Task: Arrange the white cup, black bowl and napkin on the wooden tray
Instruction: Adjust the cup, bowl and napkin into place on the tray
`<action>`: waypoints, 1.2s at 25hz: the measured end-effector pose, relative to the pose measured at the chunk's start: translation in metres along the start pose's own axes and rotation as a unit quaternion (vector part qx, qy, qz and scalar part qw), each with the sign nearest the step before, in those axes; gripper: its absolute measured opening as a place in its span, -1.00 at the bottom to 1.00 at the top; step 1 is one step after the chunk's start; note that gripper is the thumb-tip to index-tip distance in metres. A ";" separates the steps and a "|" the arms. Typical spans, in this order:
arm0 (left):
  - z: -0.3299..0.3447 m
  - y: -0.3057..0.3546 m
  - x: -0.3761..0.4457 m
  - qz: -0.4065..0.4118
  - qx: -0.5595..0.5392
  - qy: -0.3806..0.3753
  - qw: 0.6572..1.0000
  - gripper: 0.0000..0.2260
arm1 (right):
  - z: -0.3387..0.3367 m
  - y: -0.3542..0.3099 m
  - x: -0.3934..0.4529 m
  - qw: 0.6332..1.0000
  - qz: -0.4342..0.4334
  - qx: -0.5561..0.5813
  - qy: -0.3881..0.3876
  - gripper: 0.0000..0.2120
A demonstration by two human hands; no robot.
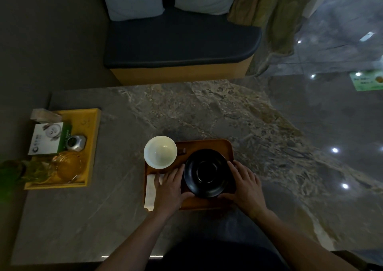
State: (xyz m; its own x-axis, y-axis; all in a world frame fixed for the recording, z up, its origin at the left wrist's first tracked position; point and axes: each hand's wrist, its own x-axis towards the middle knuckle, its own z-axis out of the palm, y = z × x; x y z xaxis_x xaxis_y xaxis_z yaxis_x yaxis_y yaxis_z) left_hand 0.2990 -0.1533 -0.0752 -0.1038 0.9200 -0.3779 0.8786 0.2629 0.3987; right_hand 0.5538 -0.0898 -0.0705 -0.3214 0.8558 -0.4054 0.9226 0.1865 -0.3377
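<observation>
head view: my left hand [169, 190] and right hand [245, 185] cupped the bowl [208, 173] on the tray [226, 146]; cup [160, 152] and napkin [150, 190] looked placed.

The tray [215, 146] sits low in the middle. On it, the cup [160, 152] is upper left, the bowl [208, 173] right, the napkin [150, 190] lower left.

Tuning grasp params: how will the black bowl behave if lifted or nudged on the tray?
The black bowl looks rigid with a smooth, faintly glossy surface, so probably slippery; both hands flank it, left hand, right hand. It is wide and shallow, so it should slide on the wooden tray rather than tip. Likely ceramic or lacquer, possibly chip-prone.
</observation>
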 end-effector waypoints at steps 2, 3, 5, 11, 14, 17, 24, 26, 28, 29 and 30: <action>0.000 0.000 0.000 -0.001 0.000 0.002 1.000 -0.18 | 0.000 0.000 0.000 1.000 0.000 -0.002 0.003 0.05; 0.000 0.000 0.000 -0.001 0.001 0.003 1.000 -0.17 | 0.000 0.000 0.000 1.000 0.000 -0.002 0.004 0.05; 0.001 -0.001 0.000 0.000 0.002 0.003 1.000 -0.17 | 0.001 0.001 0.000 1.000 0.003 -0.002 0.000 0.05; 0.001 -0.002 0.001 -0.002 -0.005 0.006 1.000 -0.17 | 0.003 0.001 0.001 1.000 0.010 -0.010 0.005 0.04; 0.001 -0.001 0.001 -0.003 -0.008 0.005 1.000 -0.17 | 0.004 0.001 0.000 1.000 0.008 -0.008 0.009 0.04; 0.000 -0.001 0.000 -0.004 -0.006 0.003 1.000 -0.17 | 0.003 0.001 0.000 1.000 0.010 -0.008 0.007 0.04; 0.001 -0.002 0.001 -0.010 -0.006 -0.001 1.000 -0.16 | 0.005 0.002 0.000 1.000 0.008 -0.020 -0.002 0.04; 0.002 -0.002 0.001 -0.008 -0.005 0.002 1.000 -0.16 | 0.005 0.002 0.001 1.000 0.005 -0.025 -0.001 0.04; 0.002 -0.002 0.000 -0.003 -0.002 0.003 1.000 -0.17 | 0.005 0.003 0.000 1.000 0.003 -0.025 0.001 0.04; 0.002 -0.002 0.000 -0.002 -0.001 0.005 1.000 -0.17 | 0.006 0.003 0.000 1.000 0.003 -0.025 0.001 0.04; 0.002 -0.002 0.000 -0.001 -0.002 0.008 1.000 -0.17 | 0.006 0.003 0.000 1.000 0.005 -0.026 0.000 0.04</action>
State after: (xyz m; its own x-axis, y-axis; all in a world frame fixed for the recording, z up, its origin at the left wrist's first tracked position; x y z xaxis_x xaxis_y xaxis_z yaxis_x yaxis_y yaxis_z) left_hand 0.2981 -0.1542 -0.0773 -0.1133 0.9239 -0.3656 0.8769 0.2660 0.4004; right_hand 0.5557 -0.0922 -0.0764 -0.3112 0.8579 -0.4088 0.9358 0.2017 -0.2892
